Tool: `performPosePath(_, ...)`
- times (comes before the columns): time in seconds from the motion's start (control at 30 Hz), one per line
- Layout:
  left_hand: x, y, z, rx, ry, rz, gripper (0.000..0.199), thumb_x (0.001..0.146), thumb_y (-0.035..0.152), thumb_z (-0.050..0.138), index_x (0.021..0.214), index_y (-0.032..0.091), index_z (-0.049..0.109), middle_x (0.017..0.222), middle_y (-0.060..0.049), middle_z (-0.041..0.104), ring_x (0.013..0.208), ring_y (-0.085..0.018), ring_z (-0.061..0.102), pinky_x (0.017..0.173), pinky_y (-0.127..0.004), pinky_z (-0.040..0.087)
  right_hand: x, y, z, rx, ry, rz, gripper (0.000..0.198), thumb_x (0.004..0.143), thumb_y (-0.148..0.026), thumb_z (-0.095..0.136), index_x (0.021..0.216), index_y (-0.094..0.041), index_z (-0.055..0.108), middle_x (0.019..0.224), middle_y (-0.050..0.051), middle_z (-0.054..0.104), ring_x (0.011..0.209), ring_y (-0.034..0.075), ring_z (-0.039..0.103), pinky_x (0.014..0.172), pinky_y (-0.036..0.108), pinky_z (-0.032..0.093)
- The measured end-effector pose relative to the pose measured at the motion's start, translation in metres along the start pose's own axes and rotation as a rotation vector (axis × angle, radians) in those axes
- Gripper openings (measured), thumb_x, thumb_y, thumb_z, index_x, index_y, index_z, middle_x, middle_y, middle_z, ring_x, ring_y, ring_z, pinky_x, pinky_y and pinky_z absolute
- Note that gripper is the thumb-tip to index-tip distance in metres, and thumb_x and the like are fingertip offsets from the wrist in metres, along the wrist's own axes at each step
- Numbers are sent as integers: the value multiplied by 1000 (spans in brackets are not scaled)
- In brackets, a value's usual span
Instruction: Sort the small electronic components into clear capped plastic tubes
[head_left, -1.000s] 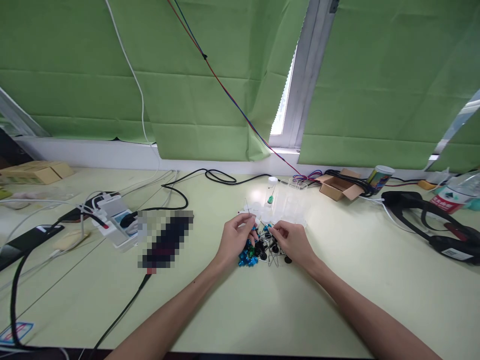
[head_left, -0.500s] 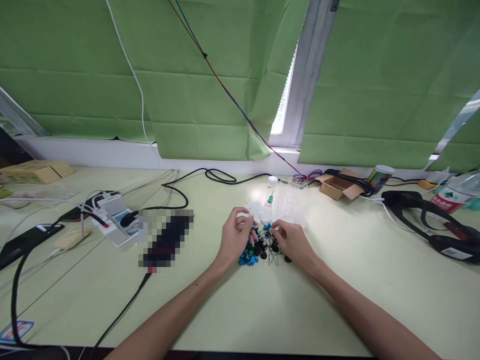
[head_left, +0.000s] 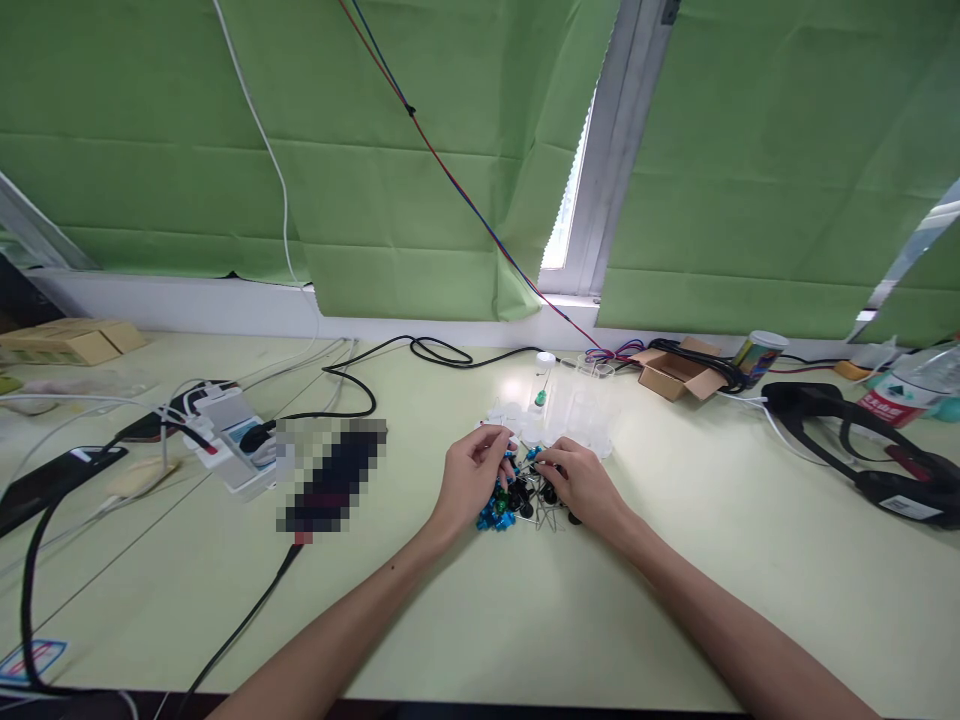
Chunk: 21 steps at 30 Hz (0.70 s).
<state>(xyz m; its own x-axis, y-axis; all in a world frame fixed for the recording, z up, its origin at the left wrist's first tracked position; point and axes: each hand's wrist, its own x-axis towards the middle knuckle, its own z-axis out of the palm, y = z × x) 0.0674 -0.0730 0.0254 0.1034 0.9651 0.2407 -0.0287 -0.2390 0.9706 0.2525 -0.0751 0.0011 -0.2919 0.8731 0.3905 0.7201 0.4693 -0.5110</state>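
My left hand point(head_left: 472, 472) is closed, thumb and fingertips pressed together above the left side of a small heap. What its fingertips hold is too small to make out. My right hand point(head_left: 586, 478) is pinched at the heap's right side, beside a small blue piece; I cannot tell what is between the fingers. Between and below my hands lie several shiny blue pieces point(head_left: 495, 514), black round-headed pieces point(head_left: 519, 497) and thin metal pins point(head_left: 549, 516). Just behind are clear plastic containers point(head_left: 592, 425) and a clear vial point(head_left: 543, 380) with a white cap and something green in it.
A black cable point(head_left: 442, 355) runs along the back of the table point(head_left: 750, 560). At left stand a white power strip point(head_left: 232, 440) and a blurred-out dark device point(head_left: 337, 485). To the right are an open cardboard box point(head_left: 679, 378), a black headset point(head_left: 870, 450) and a bottle point(head_left: 911, 390).
My left fingers have drawn together and dipped slightly. My right fingertips have shifted a little left and down over the heap. The things around them look unmoved.
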Motion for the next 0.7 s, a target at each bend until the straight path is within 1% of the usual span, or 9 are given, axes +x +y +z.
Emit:
performPosePath(0.33, 0, 1, 0, 15, -7, -3, 33, 85, 49, 61, 88, 17, 66, 80, -4, 66, 52, -11, 56, 46, -24, 45, 1, 4, 3, -1, 11, -15, 18, 95, -20, 54, 89, -19, 71, 86, 4, 62, 65, 15, 56, 65, 28, 46)
performPosePath(0.7, -1, 2, 0, 27, 3, -12, 35, 83, 51, 63, 87, 17, 67, 78, -4, 67, 50, -11, 55, 46, -24, 44, 0, 4, 2, -47, 26, -89, 23, 97, -21, 49, 88, -20, 70, 88, 5, 62, 69, 15, 58, 65, 27, 45)
